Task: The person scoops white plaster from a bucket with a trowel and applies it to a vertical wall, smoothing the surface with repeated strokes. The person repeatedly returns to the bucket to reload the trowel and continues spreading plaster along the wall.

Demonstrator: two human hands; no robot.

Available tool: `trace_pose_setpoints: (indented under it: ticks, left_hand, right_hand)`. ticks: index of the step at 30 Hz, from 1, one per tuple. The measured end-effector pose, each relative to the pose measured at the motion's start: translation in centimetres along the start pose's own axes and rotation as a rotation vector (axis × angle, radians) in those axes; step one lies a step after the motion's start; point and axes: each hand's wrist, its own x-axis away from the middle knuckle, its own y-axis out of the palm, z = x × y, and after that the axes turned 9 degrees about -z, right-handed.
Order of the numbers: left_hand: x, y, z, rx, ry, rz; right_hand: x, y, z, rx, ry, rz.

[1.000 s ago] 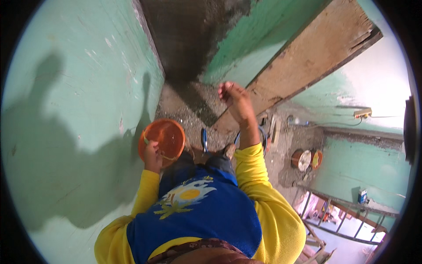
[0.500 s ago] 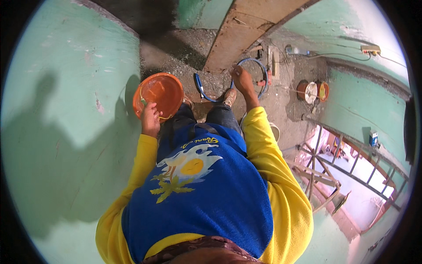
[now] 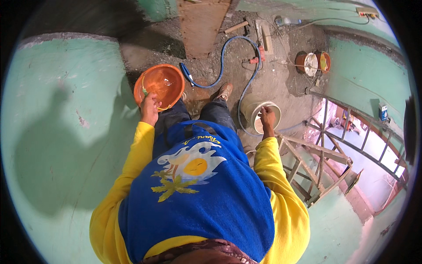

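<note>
My left hand [image 3: 151,104] grips the yellow-green handle of an orange plastic bucket [image 3: 167,82], which hangs at the left beside my legs. My right hand [image 3: 267,112] is at the white bucket [image 3: 247,108] on my right side, in front of its opening, with fingers curled. Whether it holds or touches anything there is hidden or too small to tell. A blue hose [image 3: 229,45] winds across the dirty floor past my shoes and runs by the white bucket.
A wooden board [image 3: 202,31] rises ahead. Tools [image 3: 257,59] and wooden pieces lie on the floor. Several buckets [image 3: 311,62] stand at the right. A wooden frame [image 3: 316,176] and metal railing [image 3: 365,145] border a lower opening. A green wall [image 3: 57,145] is on my left.
My view has turned rightward and downward. My right hand has moved from beside the board down and back to the white bucket. My left hand still carries the orange bucket.
</note>
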Motion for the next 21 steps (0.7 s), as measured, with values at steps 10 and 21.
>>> trace_pose_setpoints:
  ticks: [10, 21]
  left_hand:
    - [1.9, 5.3, -4.6, 0.219, 0.080, 0.125]
    - [9.5, 8.8, -9.2, 0.418, 0.275, 0.354]
  right_hand:
    - [-7.0, -11.6, 5.4, -0.053, -0.073, 0.159]
    - [-15.9, -21.7, 14.9, -0.036, 0.074, -0.232]
